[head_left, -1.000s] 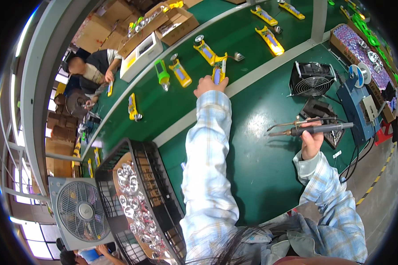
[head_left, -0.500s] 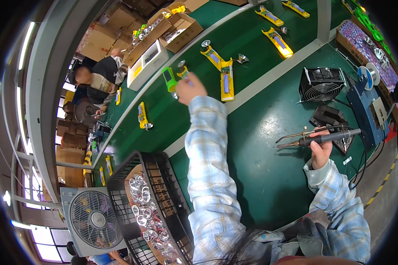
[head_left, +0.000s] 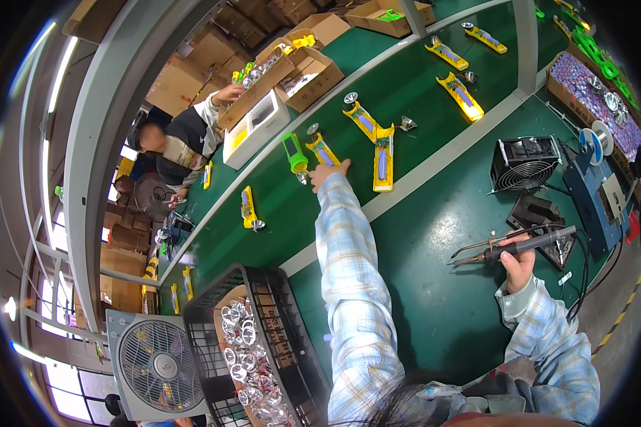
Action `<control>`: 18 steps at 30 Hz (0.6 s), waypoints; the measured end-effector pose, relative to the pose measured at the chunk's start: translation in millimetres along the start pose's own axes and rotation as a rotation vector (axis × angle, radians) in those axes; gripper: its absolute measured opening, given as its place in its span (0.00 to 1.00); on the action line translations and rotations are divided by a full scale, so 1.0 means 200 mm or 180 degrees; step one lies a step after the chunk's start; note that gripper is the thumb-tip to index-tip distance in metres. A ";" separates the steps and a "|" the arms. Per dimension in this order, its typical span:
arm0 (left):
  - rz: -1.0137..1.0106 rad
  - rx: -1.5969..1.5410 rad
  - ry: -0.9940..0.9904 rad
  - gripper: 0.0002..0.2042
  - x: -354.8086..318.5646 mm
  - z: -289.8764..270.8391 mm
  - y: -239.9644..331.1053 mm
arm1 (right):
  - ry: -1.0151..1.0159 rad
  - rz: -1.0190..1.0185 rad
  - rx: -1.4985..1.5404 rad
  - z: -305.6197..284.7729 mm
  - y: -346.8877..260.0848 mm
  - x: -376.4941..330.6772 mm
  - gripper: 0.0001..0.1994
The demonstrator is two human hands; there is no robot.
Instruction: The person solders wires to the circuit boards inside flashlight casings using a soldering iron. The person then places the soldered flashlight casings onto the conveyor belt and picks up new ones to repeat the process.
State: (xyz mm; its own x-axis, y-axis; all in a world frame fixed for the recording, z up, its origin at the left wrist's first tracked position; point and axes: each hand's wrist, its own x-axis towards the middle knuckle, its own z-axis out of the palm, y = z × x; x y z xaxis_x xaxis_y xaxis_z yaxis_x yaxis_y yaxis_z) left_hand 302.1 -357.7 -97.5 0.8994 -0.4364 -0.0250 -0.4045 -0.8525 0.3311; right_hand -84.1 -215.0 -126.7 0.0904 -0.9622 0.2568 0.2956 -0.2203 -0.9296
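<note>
My left hand (head_left: 327,176) reaches over the green belt, fingers apart, at the near end of a yellow lamp housing (head_left: 323,152) that has a small silver reflector by its far end. The hand partly covers that near end, and whether it touches is hard to tell. Left of it lies a green lamp housing (head_left: 293,152). To the right, two yellow housings (head_left: 383,165) with purple cells inside form a Y. My right hand (head_left: 519,265) grips a soldering iron (head_left: 527,244) with a thin curved tube along it, its tip pointing left above the green tabletop.
A black fan (head_left: 525,162), an iron stand (head_left: 538,217), a blue soldering station (head_left: 597,188) and a solder spool (head_left: 600,139) stand right. A black crate (head_left: 260,285) of reflectors sits lower left, beside a grey fan (head_left: 157,363). A co-worker (head_left: 181,153) sits across the belt.
The view has shifted, so everything sits lower and farther right. My left hand's fingers have spread, and more of the yellow housing shows beyond them. The co-worker's hand now reaches into a box.
</note>
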 end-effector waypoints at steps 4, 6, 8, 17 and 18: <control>0.0181 0.0067 0.0405 0.25 -0.01 0.01 0.00 | -0.0022 0.0021 0.0045 0.02 -0.03 0.01 0.11; 0.0292 -0.0224 0.0364 0.26 0.02 -0.03 -0.07 | -0.0183 0.0101 0.0232 0.07 -0.06 0.02 0.10; 0.0455 -0.0601 0.0349 0.26 0.03 -0.08 -0.14 | -0.0206 0.0090 0.0294 0.08 -0.09 0.03 0.10; 0.2080 -0.0738 0.0195 0.19 -0.78 -0.35 -0.51 | -0.0302 0.0159 0.0504 0.01 -0.09 0.03 0.08; 0.2250 -0.0979 -0.0123 0.18 -0.88 -0.40 -0.59 | -0.0343 0.0083 0.0574 0.03 -0.09 0.03 0.08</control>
State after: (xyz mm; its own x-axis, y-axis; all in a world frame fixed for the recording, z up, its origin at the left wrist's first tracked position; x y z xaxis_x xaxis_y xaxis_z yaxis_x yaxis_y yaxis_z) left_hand 205.1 -156.7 -57.3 0.4358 -0.8620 0.2589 -0.8113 -0.2516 0.5278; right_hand -83.7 -215.8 -106.9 0.1987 -0.9424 0.2690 0.4563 -0.1539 -0.8764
